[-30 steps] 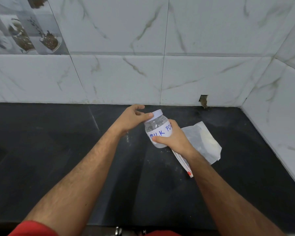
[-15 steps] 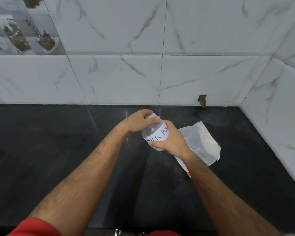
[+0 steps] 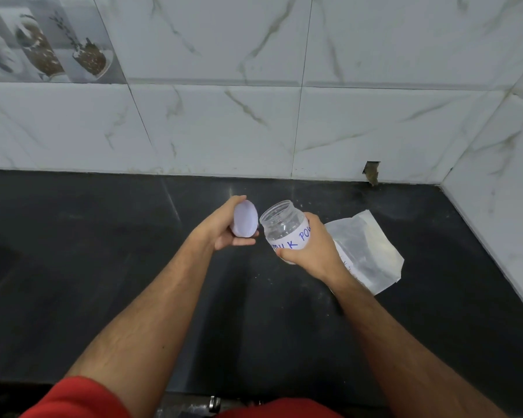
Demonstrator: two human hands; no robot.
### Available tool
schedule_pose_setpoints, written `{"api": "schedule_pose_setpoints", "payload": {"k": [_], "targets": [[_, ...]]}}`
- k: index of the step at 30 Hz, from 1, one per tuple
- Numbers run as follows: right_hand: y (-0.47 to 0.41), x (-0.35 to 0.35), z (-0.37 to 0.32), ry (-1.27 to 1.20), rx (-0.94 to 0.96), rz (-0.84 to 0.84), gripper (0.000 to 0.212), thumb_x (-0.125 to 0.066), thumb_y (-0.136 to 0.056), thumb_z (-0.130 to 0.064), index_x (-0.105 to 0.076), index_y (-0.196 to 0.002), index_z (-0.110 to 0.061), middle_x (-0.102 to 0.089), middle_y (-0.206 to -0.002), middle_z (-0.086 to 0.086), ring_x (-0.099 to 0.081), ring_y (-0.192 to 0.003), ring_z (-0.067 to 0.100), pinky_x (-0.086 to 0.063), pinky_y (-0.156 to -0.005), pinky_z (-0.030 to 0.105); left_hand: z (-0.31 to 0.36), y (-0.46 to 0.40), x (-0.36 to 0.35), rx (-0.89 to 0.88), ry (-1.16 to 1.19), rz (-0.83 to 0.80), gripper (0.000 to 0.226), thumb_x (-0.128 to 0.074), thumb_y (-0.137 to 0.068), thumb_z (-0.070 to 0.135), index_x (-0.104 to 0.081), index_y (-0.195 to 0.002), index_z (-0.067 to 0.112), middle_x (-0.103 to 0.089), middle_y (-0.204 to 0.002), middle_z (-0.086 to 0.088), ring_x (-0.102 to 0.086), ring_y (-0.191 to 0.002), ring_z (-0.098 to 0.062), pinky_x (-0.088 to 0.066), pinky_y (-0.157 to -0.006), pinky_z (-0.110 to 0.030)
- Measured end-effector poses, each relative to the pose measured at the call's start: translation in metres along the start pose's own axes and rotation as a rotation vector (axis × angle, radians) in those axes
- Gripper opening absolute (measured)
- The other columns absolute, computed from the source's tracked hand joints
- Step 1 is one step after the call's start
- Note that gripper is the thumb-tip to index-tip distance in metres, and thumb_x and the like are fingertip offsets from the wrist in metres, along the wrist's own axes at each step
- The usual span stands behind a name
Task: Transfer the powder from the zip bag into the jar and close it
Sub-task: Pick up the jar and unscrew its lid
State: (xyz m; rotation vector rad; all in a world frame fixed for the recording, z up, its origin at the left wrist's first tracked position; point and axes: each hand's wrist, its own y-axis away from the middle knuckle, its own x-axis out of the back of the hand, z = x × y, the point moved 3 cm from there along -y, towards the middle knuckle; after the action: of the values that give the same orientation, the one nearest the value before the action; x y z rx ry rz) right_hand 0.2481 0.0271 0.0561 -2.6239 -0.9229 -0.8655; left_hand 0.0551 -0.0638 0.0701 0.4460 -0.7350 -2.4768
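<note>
Jar point(image 3: 284, 229), clear plastic with a white label in blue handwriting, held tilted above the black counter point(image 3: 103, 267) at centre, mouth uncovered. Right hand point(image 3: 310, 251) wraps round its labelled body. Left hand point(image 3: 224, 233), just left of the jar, grips the white lid point(image 3: 245, 219), apart from the jar. Zip bag point(image 3: 366, 251) with pale powder lies flat on the counter, right of the jar, partly behind the right hand. Marble-tiled wall point(image 3: 254, 116) far side.

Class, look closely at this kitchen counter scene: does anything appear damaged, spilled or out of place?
Yes. The wall tile has a chipped hole at its bottom edge, just above the counter. Pale specks, possibly powder, dot the counter near the jar.
</note>
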Motion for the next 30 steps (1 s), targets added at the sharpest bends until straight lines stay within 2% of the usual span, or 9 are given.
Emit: {"api": "schedule_pose_setpoints", "payload": {"k": [3,6,8,12,15,17,22,26,30], "targets": [[0.003,-0.004,0.0,-0.03,-0.036,0.003,0.081,-0.088,-0.057,-0.046,-0.044,-0.125,-0.033,-0.062,-0.111,-0.013,-0.062,-0.097,0.009,-0.055,-0.079,0.026,-0.028,-0.008,0.03,0.053,0.103,0.035,0.062,-0.06,-0.086,0.064,-0.058,-0.121,0.013,-0.068,-0.118,-0.022,-0.07,-0.102,-0.037,-0.063,-0.07,-0.045],[0.004,-0.012,0.002,-0.005,-0.061,-0.022,0.085,-0.088,-0.055,-0.051,-0.045,-0.126,-0.032,-0.062,-0.112,-0.014,-0.062,-0.099,0.01,-0.056,-0.083,0.031,-0.054,-0.011,0.054,0.015,0.105,0.148,0.032,-0.069,-0.091,0.033,-0.059,-0.114,0.012,-0.058,-0.131,-0.02,-0.066,-0.1,-0.032,-0.063,-0.065,-0.042],[0.005,-0.018,0.004,-0.023,-0.09,-0.041,0.081,-0.09,-0.059,-0.044,-0.045,-0.125,-0.031,-0.062,-0.11,-0.013,-0.062,-0.099,0.009,-0.054,-0.082,0.028,-0.072,-0.016,0.072,0.01,0.107,0.249,0.03,-0.067,-0.092,0.015,-0.057,-0.119,0.008,-0.055,-0.134,-0.019,-0.063,-0.099,-0.03,-0.063,-0.064,-0.041],[0.008,-0.025,0.003,0.008,-0.073,-0.102,0.055,-0.092,-0.063,-0.031,-0.051,-0.099,-0.037,-0.061,-0.092,-0.02,-0.064,-0.086,0.007,-0.054,-0.074,0.021,-0.096,-0.018,0.094,0.042,-0.029,0.335,0.034,-0.061,-0.093,0.004,-0.055,-0.126,0.0,-0.056,-0.132,-0.024,-0.062,-0.098,-0.032,-0.058,-0.056,-0.035],[0.01,-0.028,0.005,0.004,-0.048,-0.097,0.044,-0.091,-0.062,-0.024,-0.053,-0.08,-0.037,-0.066,-0.081,-0.016,-0.067,-0.079,0.005,-0.058,-0.074,0.029,-0.1,-0.024,0.098,0.013,-0.113,0.41,0.034,-0.065,-0.09,0.004,-0.056,-0.123,0.001,-0.059,-0.126,-0.021,-0.061,-0.101,-0.033,-0.058,-0.063,-0.039],[0.012,-0.03,0.005,0.001,-0.041,-0.083,0.045,-0.091,-0.062,-0.023,-0.052,-0.078,-0.038,-0.064,-0.08,-0.018,-0.065,-0.078,0.002,-0.055,-0.071,0.024,-0.098,-0.028,0.1,-0.037,-0.32,0.5,0.036,-0.071,-0.084,0.011,-0.06,-0.118,0.006,-0.064,-0.12,-0.016,-0.064,-0.101,-0.032,-0.06,-0.075,-0.043],[0.013,-0.04,0.013,-0.038,-0.07,-0.062,0.049,-0.092,-0.06,-0.027,-0.053,-0.087,-0.039,-0.067,-0.091,-0.017,-0.067,-0.088,0.003,-0.052,-0.078,0.023,-0.089,-0.021,0.095,-0.172,-0.815,0.582,0.042,-0.069,-0.081,0.016,-0.062,-0.122,0.013,-0.067,-0.115,-0.01,-0.062,-0.107,-0.029,-0.049,-0.078,-0.034],[0.014,-0.044,0.015,-0.001,-0.084,-0.075,0.06,-0.093,-0.061,-0.03,-0.059,-0.11,-0.028,-0.067,-0.104,-0.011,-0.065,-0.095,0.008,-0.045,-0.081,0.019,-0.091,-0.021,0.095,-0.2,-0.9,0.55,0.05,-0.071,-0.08,0.02,-0.058,-0.127,0.014,-0.062,-0.122,-0.013,-0.059,-0.111,-0.031,-0.05,-0.088,-0.039],[0.014,-0.05,0.013,-0.003,-0.1,-0.101,0.073,-0.093,-0.059,-0.033,-0.06,-0.122,-0.02,-0.069,-0.11,-0.009,-0.063,-0.094,0.005,-0.035,-0.069,0.002,-0.09,-0.017,0.093,-0.236,-0.865,0.519,0.063,-0.074,-0.08,0.022,-0.052,-0.138,0.012,-0.059,-0.131,-0.013,-0.056,-0.12,-0.03,-0.046,-0.098,-0.039]]}}
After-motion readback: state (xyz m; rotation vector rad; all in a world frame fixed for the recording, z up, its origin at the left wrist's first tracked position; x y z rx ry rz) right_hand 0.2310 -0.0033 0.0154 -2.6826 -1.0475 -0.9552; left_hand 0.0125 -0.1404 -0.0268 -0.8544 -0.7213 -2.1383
